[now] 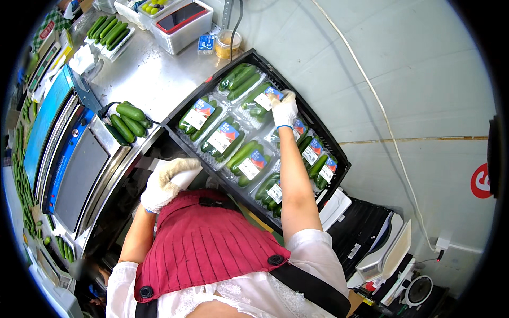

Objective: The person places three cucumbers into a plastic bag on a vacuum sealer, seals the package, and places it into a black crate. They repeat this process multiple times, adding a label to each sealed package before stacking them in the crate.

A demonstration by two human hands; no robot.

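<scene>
As the right white-gloved hand [284, 110] rests half-curled on a clear-wrapped green cucumber pack [259, 104] inside the black plastic crate [322, 126], true grip hidden, the left white-gloved hand [165, 183] clasps a white object [187, 178] outside that crate; light, level pressure should serve best!

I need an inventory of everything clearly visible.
Crate: one, black, beside table
Cucumber packs: at least nine, green, in crate
White object: one, unclear, in left hand
Loose cucumbers: several, green, on table
Machine: one, blue-grey, left
Tray: one, white, upper left
Plastic containers: at least three, translucent, on table
Phone: one, dark and red, on container
Small box: one, blue, beside containers
Cable: one, white, on wall
Apron: one, red, worn
Left hand: one, white-gloved, beside crate
Right hand: one, white-gloved, on pack
</scene>
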